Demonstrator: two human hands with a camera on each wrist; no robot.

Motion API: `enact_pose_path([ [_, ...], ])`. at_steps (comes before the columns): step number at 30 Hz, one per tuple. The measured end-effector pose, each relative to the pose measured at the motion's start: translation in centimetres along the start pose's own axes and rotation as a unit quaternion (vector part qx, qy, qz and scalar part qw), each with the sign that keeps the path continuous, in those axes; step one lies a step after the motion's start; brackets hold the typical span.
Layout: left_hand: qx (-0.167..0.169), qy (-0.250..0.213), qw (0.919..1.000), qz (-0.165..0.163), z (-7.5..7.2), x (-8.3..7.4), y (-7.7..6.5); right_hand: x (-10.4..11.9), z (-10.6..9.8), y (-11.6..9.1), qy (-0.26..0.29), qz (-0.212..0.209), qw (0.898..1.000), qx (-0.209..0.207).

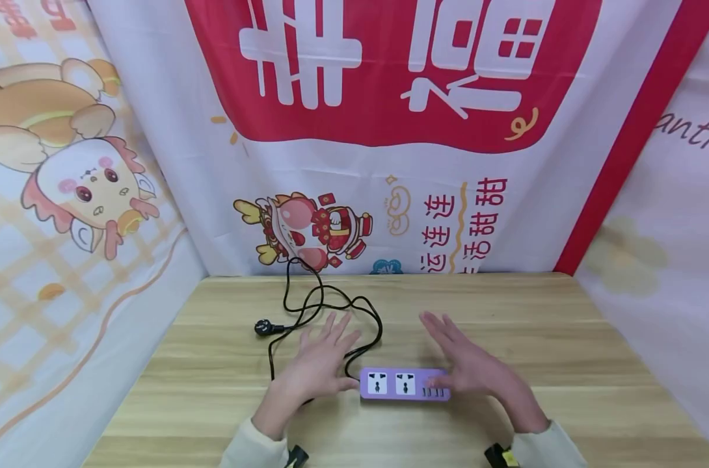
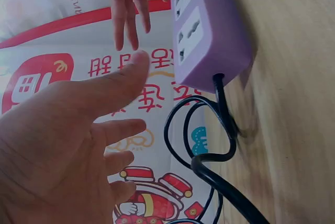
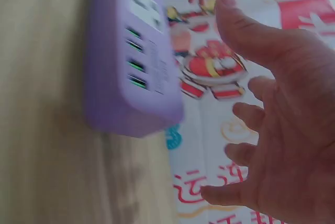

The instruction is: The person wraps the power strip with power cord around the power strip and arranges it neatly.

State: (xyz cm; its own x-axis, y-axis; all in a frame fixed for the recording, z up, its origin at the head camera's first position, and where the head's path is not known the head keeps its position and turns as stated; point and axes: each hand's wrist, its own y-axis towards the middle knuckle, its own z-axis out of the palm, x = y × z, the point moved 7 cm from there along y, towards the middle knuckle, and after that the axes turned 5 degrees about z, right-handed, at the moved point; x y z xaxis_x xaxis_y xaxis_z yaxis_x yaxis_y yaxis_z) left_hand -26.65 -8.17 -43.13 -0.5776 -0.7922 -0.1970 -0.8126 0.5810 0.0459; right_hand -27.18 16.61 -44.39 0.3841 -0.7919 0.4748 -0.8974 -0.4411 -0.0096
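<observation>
A purple power strip [image 1: 391,385] with two white sockets and several USB ports lies on the wooden table. Its black cord [image 1: 363,305] leaves the strip's left end and loops loosely toward the back, ending in a black plug [image 1: 265,327]. Fingers spread, my left hand [image 1: 315,365] hovers by the strip's left end, above part of the cord, and holds nothing. Over the USB end, my right hand [image 1: 470,361] is also spread; its thumb covers part of that end in the head view. The right wrist view shows this hand [image 3: 293,103] apart from the strip.
The wooden tabletop [image 1: 565,364] extends to both sides of the hands. A printed white and red cloth [image 1: 389,123] hangs along the back edge, with more printed cloth at the left [image 1: 85,260] and right [image 1: 670,260]. The cord's farthest loop reaches the back cloth.
</observation>
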Motion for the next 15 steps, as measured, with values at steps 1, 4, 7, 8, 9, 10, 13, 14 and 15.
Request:
enact_pose_path([
  [1, -0.001, -0.001, 1.0, 0.004, 0.1, -0.1, 0.0, 0.2, 0.4, -0.1, -0.004, -0.006, 1.0, 0.011],
  [4, 0.006, 0.004, 0.9999, 0.009, 0.4, -0.3, 0.0, 0.6, 1.9, -0.5, -0.01, -0.017, 0.999, 0.039],
  [7, 0.019, 0.0, 0.9996, 0.02, 0.9, -0.6, 0.0, 0.3, 3.4, -0.9, -0.023, -0.009, 0.998, 0.057],
  [8, 0.024, 0.001, 0.9994, 0.025, 1.0, -0.8, 0.1, 0.2, 3.8, -0.9, -0.025, -0.005, 0.998, 0.059],
  [9, 0.029, 0.001, 0.9992, 0.029, 1.2, -0.9, 0.1, 0.1, 4.1, -1.0, -0.028, 0.001, 0.998, 0.059],
  [10, 0.031, 0.002, 0.999, 0.031, 1.3, -1.1, 0.1, 0.0, 4.3, -0.9, -0.033, 0.002, 0.998, 0.055],
  [13, 0.037, 0.002, 0.9989, 0.03, 1.8, -1.1, 0.2, -0.1, 4.3, -0.6, -0.049, -0.012, 0.998, 0.029],
  [14, 0.038, 0.0, 0.9989, 0.027, 1.9, -1.1, 0.2, -0.2, 4.2, -0.5, -0.054, -0.02, 0.998, 0.02],
  [15, 0.038, -0.003, 0.999, 0.025, 2.1, -1.0, 0.2, -0.3, 4.1, -0.5, -0.054, -0.027, 0.998, 0.014],
])
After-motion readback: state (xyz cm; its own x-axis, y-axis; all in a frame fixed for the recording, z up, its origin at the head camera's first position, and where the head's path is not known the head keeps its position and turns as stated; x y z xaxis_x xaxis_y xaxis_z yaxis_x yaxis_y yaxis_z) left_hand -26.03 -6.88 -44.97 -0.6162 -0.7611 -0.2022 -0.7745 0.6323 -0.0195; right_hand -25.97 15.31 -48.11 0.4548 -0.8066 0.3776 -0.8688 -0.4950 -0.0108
